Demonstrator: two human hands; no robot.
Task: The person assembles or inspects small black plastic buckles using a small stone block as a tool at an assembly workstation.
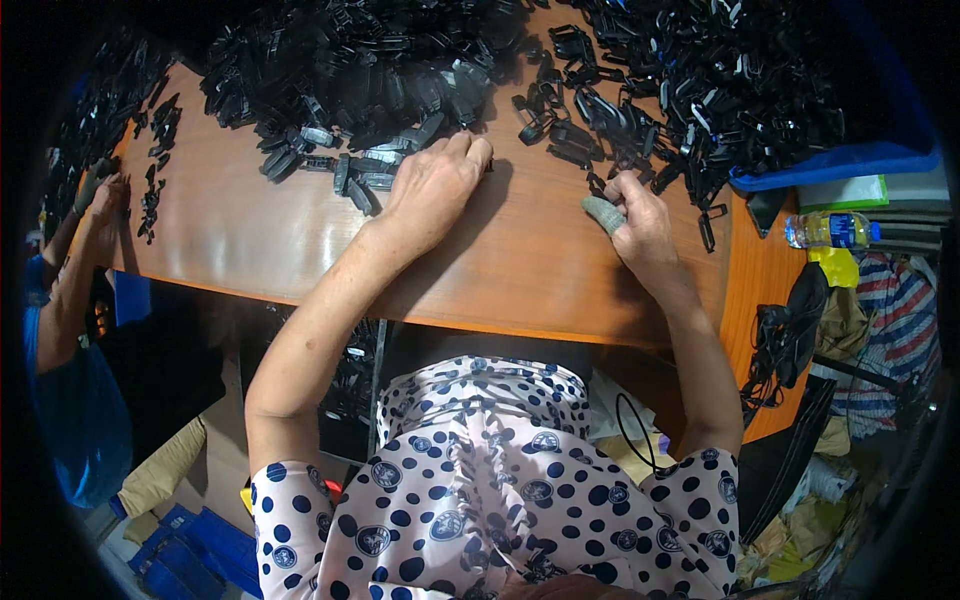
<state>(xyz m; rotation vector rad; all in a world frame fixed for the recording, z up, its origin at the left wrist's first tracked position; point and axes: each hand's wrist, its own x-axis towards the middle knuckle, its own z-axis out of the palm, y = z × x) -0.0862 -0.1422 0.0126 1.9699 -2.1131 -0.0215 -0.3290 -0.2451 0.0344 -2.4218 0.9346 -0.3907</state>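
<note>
My left hand [437, 188] is over the table with its fingers curled down. It is beside the near edge of a large heap of black plastic pieces [350, 75]. A sliver of something dark shows at its fingertips, but the fingers hide most of it. Further right, my right hand [640, 228] is closed, with a greyish-green cover [603, 214] on one finger. Its fingertips are at a small black plastic piece [597, 186] by a second heap of black frame-like pieces [690, 110]. Several grey, shinier pieces [375, 170] lie left of my left hand.
A blue tray [840, 165] stands at the right behind the second heap. A plastic bottle [832, 230] and black cables [775, 345] are at the table's right side. Another person's hand [105, 205] is at the far left, near more black pieces [152, 195].
</note>
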